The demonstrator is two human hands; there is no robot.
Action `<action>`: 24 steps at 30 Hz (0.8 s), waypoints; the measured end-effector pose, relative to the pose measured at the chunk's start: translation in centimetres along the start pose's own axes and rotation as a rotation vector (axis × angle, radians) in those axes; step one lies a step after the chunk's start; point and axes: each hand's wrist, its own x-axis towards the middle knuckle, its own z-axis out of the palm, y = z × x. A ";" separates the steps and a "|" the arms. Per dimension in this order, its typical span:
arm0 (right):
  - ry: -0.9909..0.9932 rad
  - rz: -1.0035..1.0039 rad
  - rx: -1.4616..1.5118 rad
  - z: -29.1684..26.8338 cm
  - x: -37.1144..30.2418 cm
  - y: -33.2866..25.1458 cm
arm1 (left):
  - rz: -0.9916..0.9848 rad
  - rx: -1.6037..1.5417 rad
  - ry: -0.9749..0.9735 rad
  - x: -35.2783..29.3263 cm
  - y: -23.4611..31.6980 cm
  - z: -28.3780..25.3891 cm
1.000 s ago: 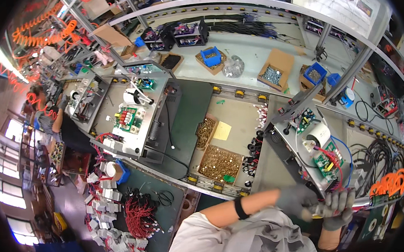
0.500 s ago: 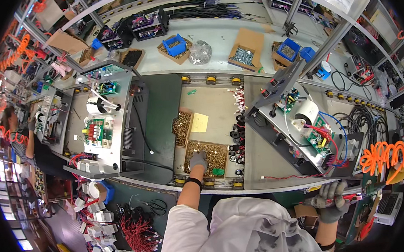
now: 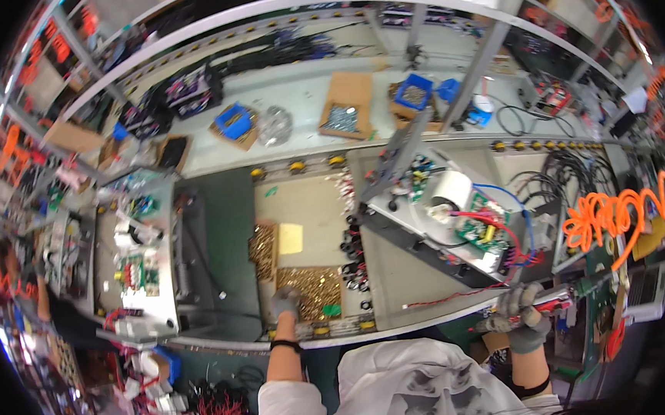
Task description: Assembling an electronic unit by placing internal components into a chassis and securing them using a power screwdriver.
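My left hand (image 3: pixel 285 301), in a grey glove, rests at the near-left corner of a shallow cardboard box of brass screws (image 3: pixel 319 288). Its fingers point down among the screws, too blurred to show a grip. A green piece (image 3: pixel 331 310) lies in the same box. Off to the right, past the bench's front edge, my gloved right hand (image 3: pixel 524 325) is wrapped round a red and grey power screwdriver (image 3: pixel 553 302). Right of the screw box stands an opened metal unit (image 3: pixel 457 226) with a white coil, circuit board and red and blue wires.
A second box of brass parts (image 3: pixel 263 251) and a yellow paper (image 3: pixel 291 239) lie beyond my left hand. Black round parts (image 3: pixel 353 252) line the right side. Another opened unit (image 3: pixel 139 259) stands left. An orange coiled hose (image 3: pixel 607 223) hangs at right. A person (image 3: pixel 46 297) works far left.
The view has turned, so the bench appears shifted left. My left hand has moved to the left corner of the screw box. The right hand keeps hold of the power screwdriver.
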 end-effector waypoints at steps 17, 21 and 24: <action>0.096 -0.437 0.008 -0.5 2.3 -3.2 | -0.065 -0.423 -1.093 -20.2 24.7 10.3; 0.119 -0.515 0.077 0.0 3.3 -3.4 | -0.282 -0.477 -1.311 -23.7 27.4 13.7; 0.139 -0.563 0.060 0.3 3.5 -3.6 | -0.272 -0.487 -1.449 -23.4 26.8 15.0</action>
